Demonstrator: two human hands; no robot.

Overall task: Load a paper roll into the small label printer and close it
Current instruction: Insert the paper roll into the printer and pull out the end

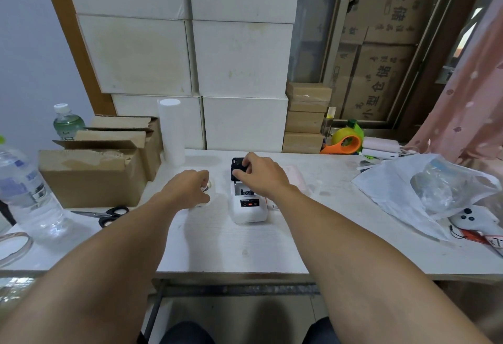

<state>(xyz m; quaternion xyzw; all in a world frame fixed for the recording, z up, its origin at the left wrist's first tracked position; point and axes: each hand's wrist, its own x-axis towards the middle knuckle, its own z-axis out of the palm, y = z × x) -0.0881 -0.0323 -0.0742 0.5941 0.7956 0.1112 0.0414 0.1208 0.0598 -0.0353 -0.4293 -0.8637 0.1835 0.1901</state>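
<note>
The printer sits just under the right hand, whose fingers curl around its raised black lid. That lid could snap down before paper is seated. The left hand pinches a small white roll, which may unravel.

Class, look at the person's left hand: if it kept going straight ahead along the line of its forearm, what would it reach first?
Probably the tall white roll standing at the back of the table. The left hand points up and slightly right toward it, with bare tabletop between; depth is unclear, so it might pass just beside it.
</note>
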